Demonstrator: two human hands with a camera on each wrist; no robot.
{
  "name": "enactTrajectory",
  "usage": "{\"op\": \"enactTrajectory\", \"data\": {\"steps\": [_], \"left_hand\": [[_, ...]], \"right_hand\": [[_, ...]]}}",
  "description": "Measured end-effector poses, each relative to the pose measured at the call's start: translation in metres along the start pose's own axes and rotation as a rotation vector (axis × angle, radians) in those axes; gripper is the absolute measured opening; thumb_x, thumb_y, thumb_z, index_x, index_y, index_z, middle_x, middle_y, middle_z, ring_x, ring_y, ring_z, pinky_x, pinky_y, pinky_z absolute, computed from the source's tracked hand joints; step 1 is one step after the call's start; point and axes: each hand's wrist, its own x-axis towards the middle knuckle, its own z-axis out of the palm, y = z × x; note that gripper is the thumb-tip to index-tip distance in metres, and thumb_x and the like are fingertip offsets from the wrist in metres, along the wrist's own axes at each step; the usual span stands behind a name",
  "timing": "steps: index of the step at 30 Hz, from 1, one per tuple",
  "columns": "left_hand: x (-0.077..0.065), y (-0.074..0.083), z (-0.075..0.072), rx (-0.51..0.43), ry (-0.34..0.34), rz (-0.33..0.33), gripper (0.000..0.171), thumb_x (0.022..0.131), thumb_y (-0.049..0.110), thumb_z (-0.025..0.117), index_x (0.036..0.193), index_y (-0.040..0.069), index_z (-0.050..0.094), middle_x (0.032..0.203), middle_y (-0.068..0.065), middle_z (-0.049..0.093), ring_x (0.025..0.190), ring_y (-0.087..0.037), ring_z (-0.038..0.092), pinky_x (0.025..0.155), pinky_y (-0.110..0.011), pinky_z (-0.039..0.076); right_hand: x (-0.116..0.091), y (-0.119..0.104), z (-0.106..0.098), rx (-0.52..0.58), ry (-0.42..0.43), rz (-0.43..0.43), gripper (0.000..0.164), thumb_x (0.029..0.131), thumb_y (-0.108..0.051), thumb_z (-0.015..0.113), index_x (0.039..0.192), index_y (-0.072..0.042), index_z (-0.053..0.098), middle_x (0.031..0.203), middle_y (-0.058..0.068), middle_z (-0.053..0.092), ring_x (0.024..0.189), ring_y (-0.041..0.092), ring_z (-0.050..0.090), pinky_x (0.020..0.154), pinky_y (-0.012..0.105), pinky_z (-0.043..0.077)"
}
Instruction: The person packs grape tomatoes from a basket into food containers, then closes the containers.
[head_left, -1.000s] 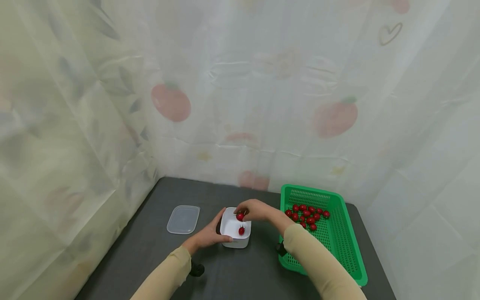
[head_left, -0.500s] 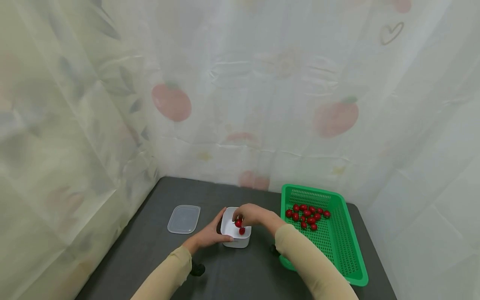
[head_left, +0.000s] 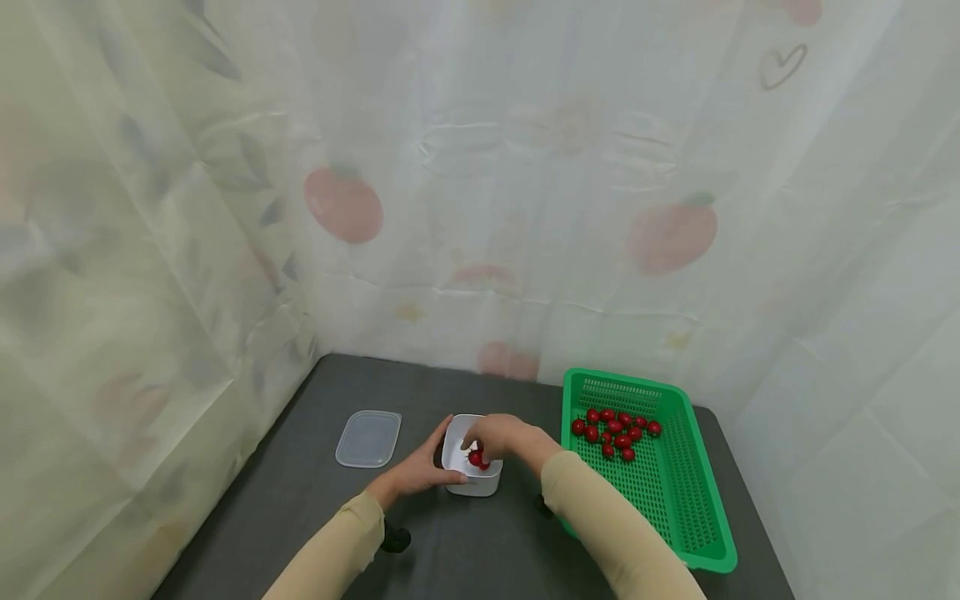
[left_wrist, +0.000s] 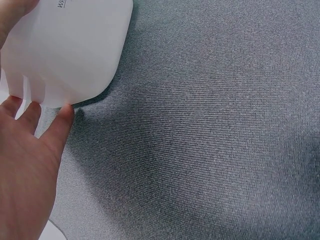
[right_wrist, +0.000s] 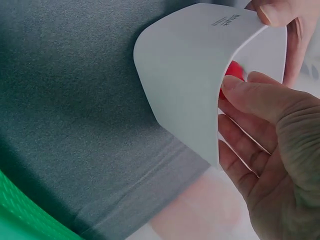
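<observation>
In the head view a white open plastic container (head_left: 471, 489) stands on the dark table. My left hand (head_left: 411, 473) steadies it from the left, thumb at the near side and fingers around the far left; in the left wrist view the fingertips (left_wrist: 64, 115) press against its wall. Reaching down inside the container, my right hand (head_left: 504, 435) pinches a red cherry tomato (head_left: 475, 457) between thumb and fingers. Another cherry tomato in the container is mostly hidden behind it. The right wrist view shows part of a red tomato (right_wrist: 235, 70) beyond the thumb, past the container's rim.
A green perforated basket (head_left: 678, 475) stands on the right, with several cherry tomatoes (head_left: 615, 426) gathered toward its far left. A translucent square lid (head_left: 368, 438) lies flat on the table (head_left: 442, 558) left of the container. Printed curtain hangs behind and at both sides.
My right hand has moved lower into the container, carrying the cherry tomato down beside the other one. My left hand stays in place on the container.
</observation>
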Motion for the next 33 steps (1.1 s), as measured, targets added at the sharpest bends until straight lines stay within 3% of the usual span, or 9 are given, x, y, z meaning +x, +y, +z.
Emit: {"op": "enactTrajectory", "data": {"steps": [4, 10, 16, 21, 27, 33], "left_hand": [[0.000, -0.001, -0.001, 0.003, -0.004, -0.006, 0.117, 0.090, 0.019, 0.081, 0.164, 0.023, -0.009, 0.169, -0.017, 0.004, 0.136, -0.038, 0.042, 0.104, -0.046, 0.044], [0.001, -0.001, -0.002, -0.018, -0.018, -0.006, 0.117, 0.092, 0.017, 0.080, 0.164, 0.024, -0.011, 0.168, -0.019, 0.003, 0.134, -0.043, 0.043, 0.097, -0.032, 0.046], [-0.001, 0.002, 0.000, 0.005, -0.009, -0.021, 0.116, 0.092, 0.019, 0.080, 0.164, 0.022, -0.011, 0.168, -0.016, 0.006, 0.134, -0.042, 0.043, 0.098, -0.036, 0.046], [-0.001, 0.003, 0.000, 0.001, -0.006, -0.005, 0.113, 0.093, 0.015, 0.078, 0.164, 0.018, -0.010, 0.167, -0.019, 0.007, 0.135, -0.044, 0.039, 0.103, -0.047, 0.044], [-0.001, 0.003, 0.000, -0.006, -0.001, -0.011, 0.114, 0.092, 0.015, 0.079, 0.165, 0.017, -0.009, 0.167, -0.021, 0.009, 0.136, -0.043, 0.037, 0.107, -0.057, 0.038], [0.002, -0.002, 0.000, 0.002, 0.012, -0.010, 0.115, 0.091, 0.016, 0.080, 0.165, 0.019, -0.007, 0.167, -0.020, 0.009, 0.136, -0.042, 0.037, 0.109, -0.058, 0.036]], "right_hand": [[-0.003, 0.002, -0.002, -0.004, 0.003, -0.008, 0.044, 0.091, -0.004, 0.073, 0.130, -0.024, 0.073, 0.106, -0.005, 0.071, 0.086, 0.007, 0.058, 0.075, 0.026, 0.052], [-0.012, 0.008, -0.009, -0.006, 0.080, -0.043, 0.040, 0.095, -0.008, 0.070, 0.132, -0.023, 0.071, 0.111, -0.001, 0.072, 0.094, 0.009, 0.063, 0.081, 0.029, 0.053], [-0.022, 0.011, -0.019, 0.067, 0.151, -0.069, 0.035, 0.097, -0.012, 0.070, 0.132, -0.018, 0.071, 0.116, 0.004, 0.073, 0.100, 0.013, 0.064, 0.087, 0.033, 0.054], [-0.029, 0.016, -0.027, 0.086, 0.205, -0.100, 0.035, 0.098, -0.013, 0.069, 0.132, -0.017, 0.070, 0.117, 0.005, 0.073, 0.104, 0.017, 0.066, 0.088, 0.035, 0.054], [-0.043, 0.026, -0.034, 0.109, 0.259, -0.103, 0.034, 0.099, -0.013, 0.068, 0.132, -0.020, 0.070, 0.120, 0.000, 0.072, 0.109, 0.019, 0.066, 0.090, 0.037, 0.053], [-0.061, 0.042, -0.038, 0.123, 0.315, -0.091, 0.034, 0.098, -0.014, 0.069, 0.132, -0.017, 0.071, 0.126, -0.003, 0.069, 0.116, 0.017, 0.063, 0.096, 0.040, 0.051]]}}
